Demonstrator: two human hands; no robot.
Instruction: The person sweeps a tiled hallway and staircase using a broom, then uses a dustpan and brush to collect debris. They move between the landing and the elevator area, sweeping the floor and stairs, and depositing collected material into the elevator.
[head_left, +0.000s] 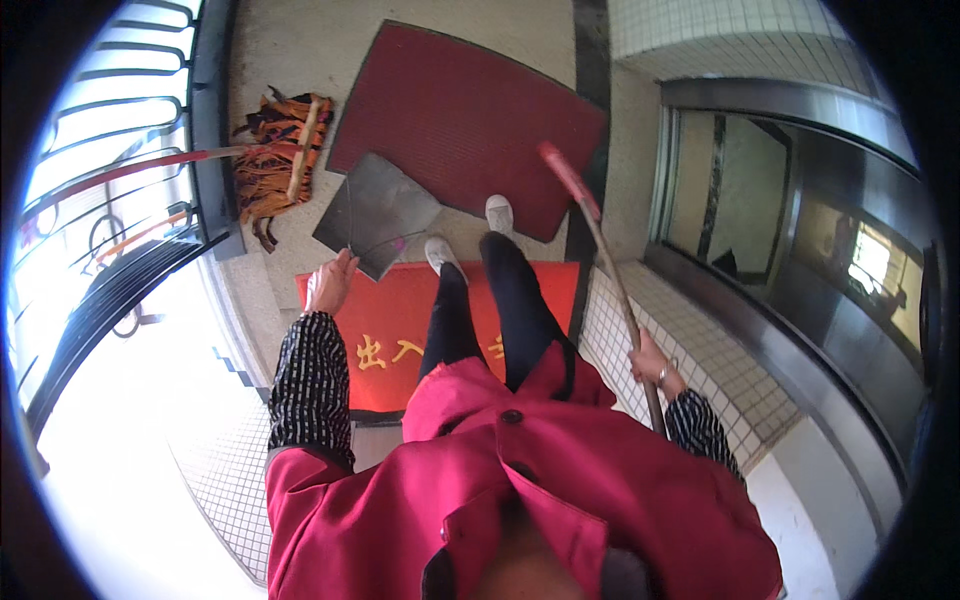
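Observation:
My left hand (330, 281) is closed on the thin wire handle of a grey sheet-metal dustpan (382, 202). The pan hangs or rests beside my left shoe, and a small pink scrap (399, 244) shows near its edge. In my right hand (651, 361) is a long wooden pole (619, 281) with a red section (568, 178) at its far end. The pole's near end passes behind my jacket, so whatever is there is hidden. Both of my shoes (498, 214) stand between two floor mats.
A maroon ribbed mat (465, 120) lies ahead. Under my legs is a red mat (375, 382) with yellow writing. A rag-strip mop (274, 169) stands at left by the metal railings (135, 71). On the right are a tiled ledge (697, 352) and a metal-framed window (750, 195).

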